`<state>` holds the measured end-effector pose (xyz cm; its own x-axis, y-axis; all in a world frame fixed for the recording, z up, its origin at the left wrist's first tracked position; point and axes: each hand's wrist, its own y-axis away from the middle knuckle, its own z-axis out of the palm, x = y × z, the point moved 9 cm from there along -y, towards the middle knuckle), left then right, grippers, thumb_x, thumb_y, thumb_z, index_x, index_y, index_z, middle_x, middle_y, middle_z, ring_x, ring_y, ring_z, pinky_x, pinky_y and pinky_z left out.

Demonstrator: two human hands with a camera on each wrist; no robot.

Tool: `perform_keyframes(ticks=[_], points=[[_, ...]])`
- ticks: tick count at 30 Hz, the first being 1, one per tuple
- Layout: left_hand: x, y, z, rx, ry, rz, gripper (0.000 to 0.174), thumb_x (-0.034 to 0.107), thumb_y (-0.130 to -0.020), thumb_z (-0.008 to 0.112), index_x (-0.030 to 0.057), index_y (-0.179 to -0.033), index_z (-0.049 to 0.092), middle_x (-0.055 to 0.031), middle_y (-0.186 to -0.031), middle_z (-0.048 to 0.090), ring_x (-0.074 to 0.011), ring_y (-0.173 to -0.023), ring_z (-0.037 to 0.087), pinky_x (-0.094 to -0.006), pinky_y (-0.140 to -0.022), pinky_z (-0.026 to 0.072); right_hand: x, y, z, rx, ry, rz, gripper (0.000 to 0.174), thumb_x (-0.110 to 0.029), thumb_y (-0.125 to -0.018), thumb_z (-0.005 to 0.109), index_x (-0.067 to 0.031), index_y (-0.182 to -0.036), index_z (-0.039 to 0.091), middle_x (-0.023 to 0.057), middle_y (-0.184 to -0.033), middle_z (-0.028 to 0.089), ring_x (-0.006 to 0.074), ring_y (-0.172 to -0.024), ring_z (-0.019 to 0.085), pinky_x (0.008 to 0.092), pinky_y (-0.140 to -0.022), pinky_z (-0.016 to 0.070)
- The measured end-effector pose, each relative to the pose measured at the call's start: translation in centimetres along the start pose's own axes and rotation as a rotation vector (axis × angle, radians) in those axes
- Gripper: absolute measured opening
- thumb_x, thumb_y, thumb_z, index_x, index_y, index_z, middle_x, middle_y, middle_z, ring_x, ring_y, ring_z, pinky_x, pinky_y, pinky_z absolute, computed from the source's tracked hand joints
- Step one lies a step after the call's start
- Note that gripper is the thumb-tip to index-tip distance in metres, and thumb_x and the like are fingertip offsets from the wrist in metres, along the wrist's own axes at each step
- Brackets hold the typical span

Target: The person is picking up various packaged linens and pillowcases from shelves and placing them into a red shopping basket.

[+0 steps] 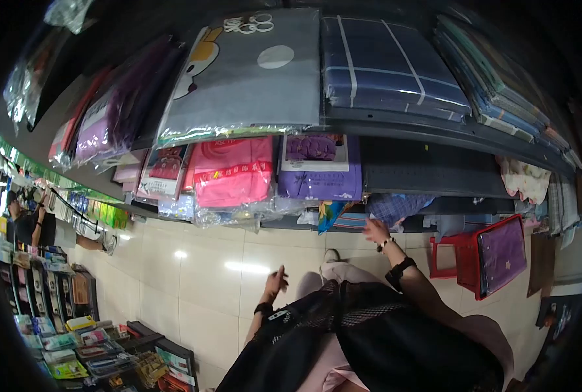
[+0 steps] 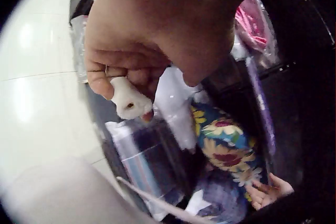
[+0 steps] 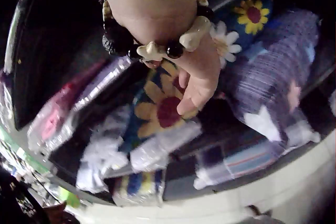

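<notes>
Risk: tugging floral fabric [image 1: 330, 214] could drag plaid bundle [image 1: 393, 208], just right, off shelf [image 3: 181, 182]. Right hand [image 1: 376, 232] relaxed at floral fabric; left hand [image 1: 276, 282] loose, no grasp visible.

Packets [image 1: 232, 85] on shelves [image 1: 428, 175], upper frame
Below, mid-frame, cloth [image 1: 331, 215] lies left of a bundle [image 1: 400, 208]; a stool [image 1: 467, 251] stands at right.

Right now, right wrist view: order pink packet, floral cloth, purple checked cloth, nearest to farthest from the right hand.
1. Floral cloth, beneath the right hand
2. Purple checked cloth, image right
3. Pink packet, far image left
</notes>
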<state>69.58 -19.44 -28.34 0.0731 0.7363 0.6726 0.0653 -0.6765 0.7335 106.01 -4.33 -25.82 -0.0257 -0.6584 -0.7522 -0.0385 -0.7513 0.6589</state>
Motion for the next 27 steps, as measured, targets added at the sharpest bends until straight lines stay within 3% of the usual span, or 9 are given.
perform_keyframes(ticks=[2,4,6,8,10,16,18,23,27], points=[[6.8,-1.1,1.4,-0.050,0.172,0.002,0.064,0.057,-0.074,0.044,-0.0046,-0.089,0.051,-0.0121,-0.058,0.054,-0.0181,-0.043,0.051,-0.0265,-0.042,0.0402,-5.1,-0.5,2.6,-0.110,-0.109,0.049,0.062,-0.046,-0.072,0.056,-0.0073,-0.115,0.035,0.0152,-0.111,0.044,0.0242,-0.100,0.046,0.0359,-0.074,0.0419],[11.8,-3.1,3.6,-0.210,0.320,0.008,0.072,0.062,-0.072,0.039,-0.0040,-0.098,0.047,-0.0121,-0.067,0.054,-0.0169,-0.051,0.052,-0.0268,-0.050,0.0419,-7.9,-0.4,4.8,-0.216,-0.229,0.142,0.070,-0.047,-0.071,0.057,-0.0048,-0.120,0.029,0.0169,-0.118,0.038,0.0257,-0.108,0.039,0.0370,-0.083,0.0369],[15.0,-4.0,5.5,-0.328,0.496,-0.023,0.066,0.061,-0.073,0.039,0.0001,-0.097,0.048,-0.0119,-0.074,0.055,-0.0181,-0.058,0.052,-0.0277,-0.056,0.0406,-8.7,-0.1,6.6,-0.273,-0.458,0.203,0.069,-0.042,-0.070,0.060,0.0007,-0.116,0.030,0.0170,-0.117,0.038,0.0263,-0.107,0.039,0.0361,-0.085,0.0360],[17.5,-4.9,6.7,-0.350,0.503,-0.009,0.064,0.060,-0.073,0.040,0.0012,-0.097,0.047,-0.0121,-0.077,0.055,-0.0182,-0.059,0.051,-0.0279,-0.058,0.0398,-8.4,-0.7,7.3,-0.148,-0.734,0.323,0.053,-0.029,-0.068,0.067,-0.0023,-0.105,0.040,0.0154,-0.106,0.044,0.0233,-0.097,0.046,0.0292,-0.076,0.0429],[19.3,-5.2,7.8,-0.326,0.433,0.004,0.067,0.060,-0.073,0.040,-0.0007,-0.101,0.045,-0.0127,-0.079,0.056,-0.0165,-0.059,0.050,-0.0272,-0.059,0.0389,-8.4,-1.5,7.1,-0.127,-0.698,0.303,0.044,-0.029,-0.068,0.066,-0.0042,-0.099,0.045,0.0129,-0.094,0.050,0.0213,-0.088,0.051,0.0247,-0.063,0.0447],[20.5,-6.5,6.9,-0.315,0.393,0.003,0.073,0.060,-0.072,0.044,-0.0032,-0.109,0.039,-0.0156,-0.087,0.056,-0.0137,-0.058,0.049,-0.0253,-0.056,0.0378,-9.8,-3.8,7.3,-0.146,-0.649,0.221,0.029,-0.024,-0.072,0.061,-0.0053,-0.092,0.049,0.0084,-0.072,0.055,0.0192,-0.066,0.056,0.0221,-0.046,0.0363],[21.5,-6.7,5.3,-0.212,0.410,0.116,0.074,0.059,-0.071,0.046,-0.0037,-0.109,0.037,-0.0165,-0.086,0.056,-0.0137,-0.057,0.050,-0.0244,-0.052,0.0377,-11.5,-3.1,6.5,-0.141,-0.581,0.200,0.026,-0.022,-0.074,0.057,-0.0048,-0.091,0.049,0.0090,-0.072,0.055,0.0184,-0.061,0.055,0.0221,-0.046,0.0356],[24.4,-6.8,6.0,-0.308,0.604,0.240,0.050,0.049,-0.078,0.044,0.0062,-0.103,0.049,-0.0052,-0.076,0.055,-0.0122,-0.059,0.050,-0.0234,-0.054,0.0383,-13.1,-0.8,2.3,-0.030,-0.525,0.167,0.023,-0.022,-0.070,0.055,-0.0044,-0.082,0.046,0.0096,-0.072,0.052,0.0222,-0.058,0.053,0.0257,-0.044,0.0350],[24.6,-5.4,6.8,-0.309,0.598,0.204,0.039,0.029,-0.079,0.052,-0.0013,-0.102,0.048,-0.0046,-0.096,0.053,-0.0111,-0.081,0.051,-0.0248,-0.066,0.0395,-9.4,1.4,0.6,-0.080,-0.500,0.257,0.023,-0.022,-0.068,0.055,-0.0049,-0.081,0.047,0.0099,-0.070,0.052,0.0236,-0.053,0.052,0.0285,-0.043,0.0369]])
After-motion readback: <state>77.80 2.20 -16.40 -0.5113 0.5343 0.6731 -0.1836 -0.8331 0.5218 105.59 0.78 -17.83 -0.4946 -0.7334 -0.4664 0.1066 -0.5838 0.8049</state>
